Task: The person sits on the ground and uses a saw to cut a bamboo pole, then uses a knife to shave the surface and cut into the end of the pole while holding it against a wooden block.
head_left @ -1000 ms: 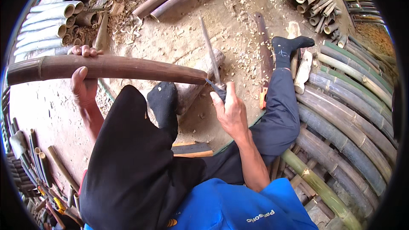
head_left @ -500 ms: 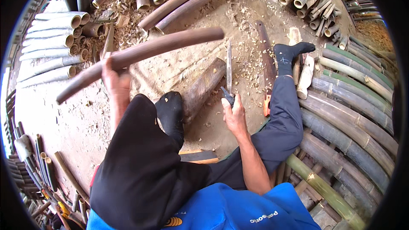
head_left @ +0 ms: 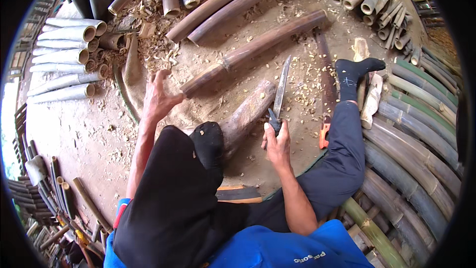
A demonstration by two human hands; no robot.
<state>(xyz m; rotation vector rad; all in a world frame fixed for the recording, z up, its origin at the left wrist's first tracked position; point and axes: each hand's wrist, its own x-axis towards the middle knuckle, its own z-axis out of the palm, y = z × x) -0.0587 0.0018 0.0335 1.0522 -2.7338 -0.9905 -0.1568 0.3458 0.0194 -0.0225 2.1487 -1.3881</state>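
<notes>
My left hand is open over the ground, its fingers spread, with nothing in it. Just beyond its fingertips is a brown bamboo pole, lying slantwise from near the hand toward the upper right. My right hand is closed around the dark handle of a long knife, whose blade points away from me. Between my feet lies a short, thick log, its near end partly hidden by my left foot in a black sock.
Pale cut bamboo tubes are stacked at the left. Two long curved poles lie at the back. A saw with an orange handle rests beside my right leg. Curved bamboo poles fill the right side. Wood chips litter the ground.
My left hand has let go of the bamboo pole, which has moved to the right and now lies farther off beyond the log. The knife stays in my right hand.
</notes>
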